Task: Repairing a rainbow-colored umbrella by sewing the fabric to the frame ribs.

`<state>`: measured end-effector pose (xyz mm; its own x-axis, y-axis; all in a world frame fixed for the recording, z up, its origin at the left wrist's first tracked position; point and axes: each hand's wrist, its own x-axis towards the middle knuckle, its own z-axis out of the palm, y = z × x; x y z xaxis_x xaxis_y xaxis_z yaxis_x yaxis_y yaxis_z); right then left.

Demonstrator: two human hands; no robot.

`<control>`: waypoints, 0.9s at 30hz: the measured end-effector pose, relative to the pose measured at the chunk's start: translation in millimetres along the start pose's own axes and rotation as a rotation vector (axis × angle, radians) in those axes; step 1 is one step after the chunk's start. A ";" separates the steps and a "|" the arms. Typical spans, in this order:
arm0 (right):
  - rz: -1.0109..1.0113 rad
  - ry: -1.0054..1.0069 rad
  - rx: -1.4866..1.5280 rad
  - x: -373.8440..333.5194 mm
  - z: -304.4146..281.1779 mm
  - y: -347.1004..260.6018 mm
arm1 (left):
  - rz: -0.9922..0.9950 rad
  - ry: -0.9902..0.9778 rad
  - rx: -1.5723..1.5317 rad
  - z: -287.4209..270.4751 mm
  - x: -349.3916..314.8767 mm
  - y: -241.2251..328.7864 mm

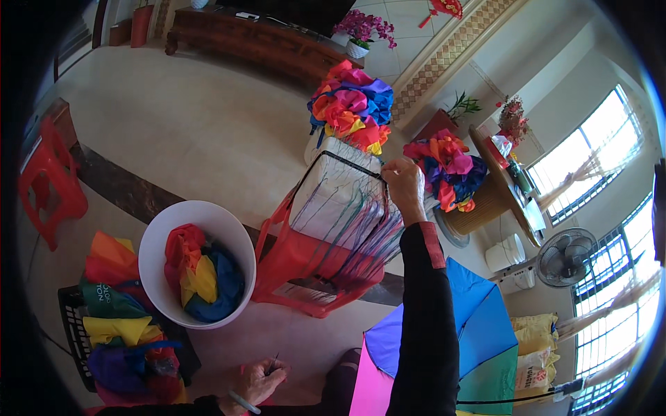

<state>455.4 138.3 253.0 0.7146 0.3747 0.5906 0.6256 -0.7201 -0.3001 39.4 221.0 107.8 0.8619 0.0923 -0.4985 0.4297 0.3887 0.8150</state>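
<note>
My right hand [404, 182] reaches forward to the corner of a white box [326, 197], its fingers pinched at the threads by a dark band [350, 161]. Many coloured threads [371, 239] hang from that band down the box's side. The box rests on a red plastic stool [316, 260]. Low in front of me, my left hand [262, 380] is closed, and a thin, dark, pointed thing sticks up from its fingers, too small to name. Under my right forearm lies an open umbrella [479, 305] with blue, purple, pink and green panels.
A white bucket [154, 277] with coloured cloth stands left of the stool. More cloth [118, 329] fills a black crate [71, 326]. Bright cloth heaps [350, 104] rise behind the box. A fan [565, 258] and yellow sacks [534, 336] stand at right, a red stool [52, 180] at far left.
</note>
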 end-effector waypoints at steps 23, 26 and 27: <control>-0.078 0.115 -0.085 -16.4 -24.2 -37.0 | -0.032 -0.060 0.099 1.0 -1.4 0.6; -0.191 0.068 0.050 -30.1 -17.3 -91.9 | 0.010 -0.079 0.185 -4.2 -0.5 5.9; -0.239 0.064 0.014 -39.5 -16.4 -105.6 | 0.009 -0.069 0.179 -3.6 -0.7 -1.3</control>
<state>356.0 189.9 273.6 0.5246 0.4954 0.6924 0.7791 -0.6071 -0.1560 37.3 223.6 106.0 0.8798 0.0297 -0.4744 0.4575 0.2179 0.8621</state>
